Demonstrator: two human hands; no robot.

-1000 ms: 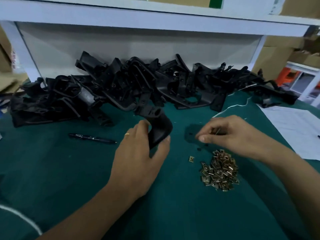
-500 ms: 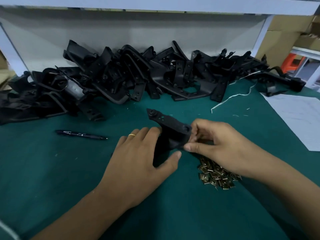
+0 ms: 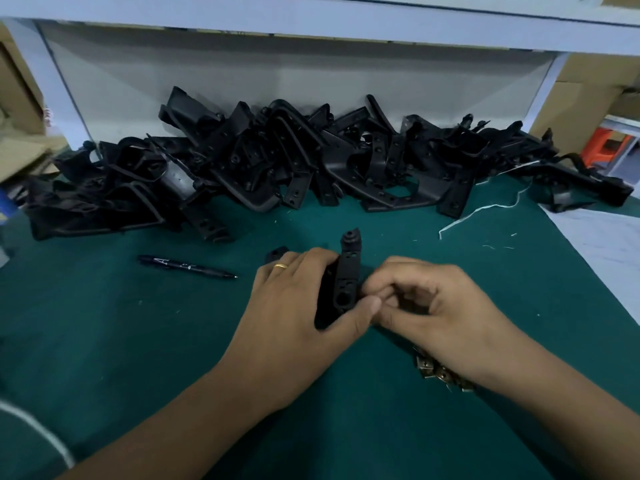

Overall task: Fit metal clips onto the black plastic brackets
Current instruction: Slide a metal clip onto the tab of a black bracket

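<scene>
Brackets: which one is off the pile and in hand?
The bracket gripped by the left hand at mid-table; the rest lie heaped along the back.

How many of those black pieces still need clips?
Nearly all, it seems. No finished bracket is plainly visible. The left hand holds one bracket while the right hand works at its edge. The big bracket pile and loose metal clips still wait.

Green-covered bench here: big heap of black brackets along the back, a pen, brass clips, white paper on the right.
</scene>
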